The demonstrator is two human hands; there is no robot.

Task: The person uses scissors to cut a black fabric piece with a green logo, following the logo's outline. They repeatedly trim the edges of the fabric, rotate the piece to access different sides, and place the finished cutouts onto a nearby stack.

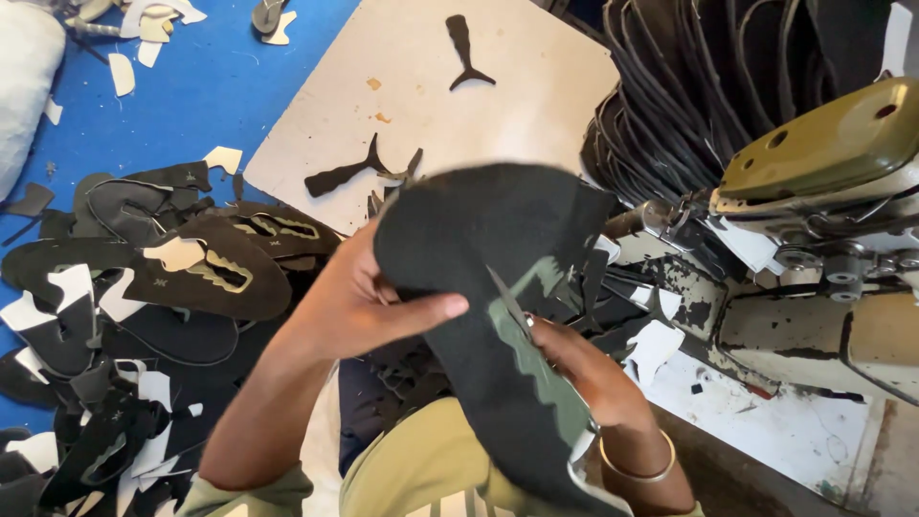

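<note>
My left hand [369, 306] grips the upper edge of a black fabric shoe-upper piece [479, 249] with a green zigzag-edged strip [536, 369] on it, thumb lying across its face. My right hand [584, 369], with a metal bangle [637, 469] on the wrist, holds small scissors [507, 299] whose blades point up along the green strip. The piece hangs in front of my chest and hides my lap.
A pile of black shoe uppers and white offcuts [144, 287] lies on the blue floor [211, 86] at left. A beige board [450, 105] with black scraps lies ahead. A sewing machine [823, 220] stands at right, with stacked black pieces [689, 86] behind it.
</note>
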